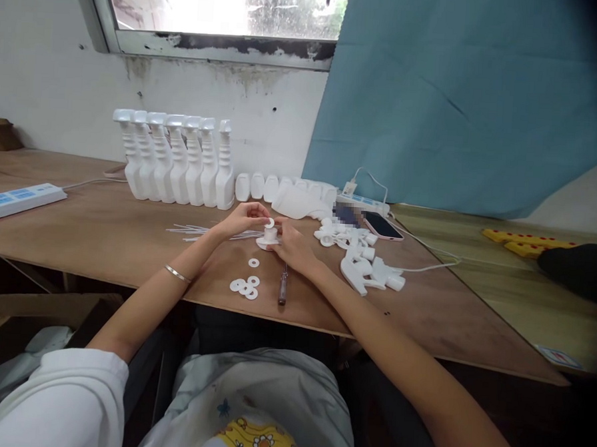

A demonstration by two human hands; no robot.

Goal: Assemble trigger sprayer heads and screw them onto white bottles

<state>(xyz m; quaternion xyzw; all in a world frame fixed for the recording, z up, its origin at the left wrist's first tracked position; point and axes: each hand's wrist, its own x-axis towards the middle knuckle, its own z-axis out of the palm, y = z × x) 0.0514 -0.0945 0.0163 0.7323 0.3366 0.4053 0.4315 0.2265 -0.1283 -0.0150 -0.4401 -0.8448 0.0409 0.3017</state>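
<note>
My left hand (242,220) pinches a thin white ring washer (270,223) between thumb and fingertips. Just below it stands a white plastic cylinder with a wide flange (270,235), gripped from the right by my right hand (296,249). Whether the washer touches the cylinder's top, I cannot tell. Another white washer (254,263) lies alone nearer to me, with a small group of washers (245,287) in front of it. A screwdriver (282,289) points away from me below my right hand. Thin white tubes (191,230) lie behind my left wrist.
White bottles (194,165) stand in a row along the wall, with more white bottles (300,200) lying beside them. White trigger sprayer heads (364,260) are heaped at right, near a phone (382,225). Power strips (22,201) sit at both sides; a cable crosses the right.
</note>
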